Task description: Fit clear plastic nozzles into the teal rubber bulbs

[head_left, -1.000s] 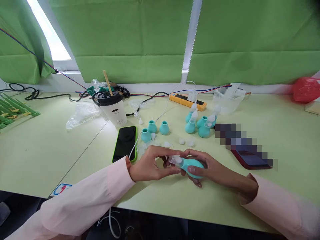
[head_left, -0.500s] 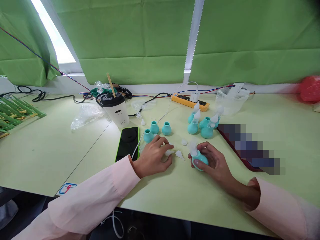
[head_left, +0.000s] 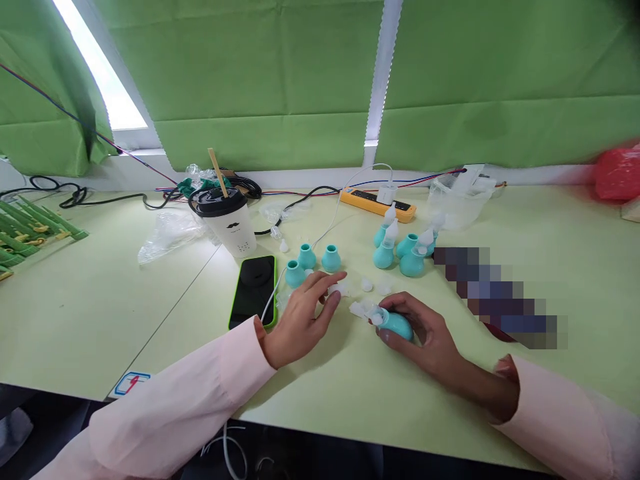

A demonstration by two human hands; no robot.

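In my right hand (head_left: pixel 423 333) is a teal squeeze bulb (head_left: pixel 397 325), gripped between thumb and fingers. It lies tilted, its neck and a translucent white tip (head_left: pixel 361 309) pointing left. My left hand (head_left: pixel 307 317) hovers with thumb and fingers apart over a small whitish piece (head_left: pixel 342 289); whether it touches the piece I cannot tell. Two more loose pale pieces, one a small white cap (head_left: pixel 367 285), lie between the hands. Behind my left hand stand three tipless teal bulbs (head_left: pixel 331 259). Several other bulbs (head_left: pixel 384 255), most with white tips, stand beyond my right hand.
A black phone with a green edge (head_left: pixel 254 293) and a lidded paper cup (head_left: pixel 231 230) are at the left. A yellow power strip (head_left: pixel 377 204) with cables lies at the back. A clear plastic bag (head_left: pixel 457 203) is behind the bulbs; a pixelated dark object (head_left: pixel 493 293) is at right.
My right hand has tipped its bulb over, so the tip that pointed up now points left. My left hand's thumb has come up closer to the whitish piece. The view has shifted slightly.
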